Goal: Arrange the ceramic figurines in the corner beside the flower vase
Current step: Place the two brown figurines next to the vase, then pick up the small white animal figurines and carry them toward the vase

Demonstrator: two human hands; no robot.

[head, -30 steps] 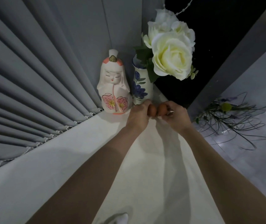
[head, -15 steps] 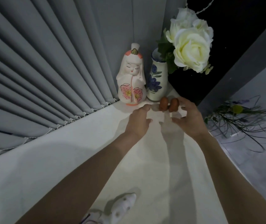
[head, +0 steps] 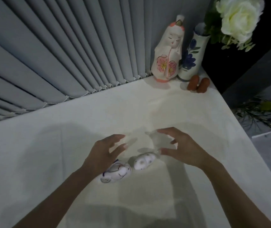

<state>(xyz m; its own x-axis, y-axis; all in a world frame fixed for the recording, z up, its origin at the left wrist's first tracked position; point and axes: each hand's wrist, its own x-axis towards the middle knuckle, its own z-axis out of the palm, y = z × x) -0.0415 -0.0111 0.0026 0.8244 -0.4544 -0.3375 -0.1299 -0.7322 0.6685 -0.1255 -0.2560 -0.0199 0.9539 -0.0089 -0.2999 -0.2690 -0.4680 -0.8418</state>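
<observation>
Two small white ceramic figurines lie on the white table: one with blue line markings [head: 117, 174] partly under my left hand [head: 105, 152], and a spotted one [head: 143, 161] between my hands. My right hand [head: 179, 145] hovers just right of the spotted one. Both hands have fingers spread and hold nothing. In the far right corner stand a tall white doll figurine with pink flowers [head: 168, 53], a blue-flowered vase [head: 191, 58] holding white roses [head: 237, 18], and two small brown figurines [head: 198, 83] in front of the vase.
Grey pleated curtains [head: 57, 55] run along the table's back edge. The table's right edge [head: 240, 122] drops off to a floor with a green spray of stems [head: 263, 112]. A dark panel [head: 246, 66] stands behind the vase.
My hands let go of the two brown figurines in front of the vase and drew back toward me. They now hover over the two white figurines nearer the table's middle.
</observation>
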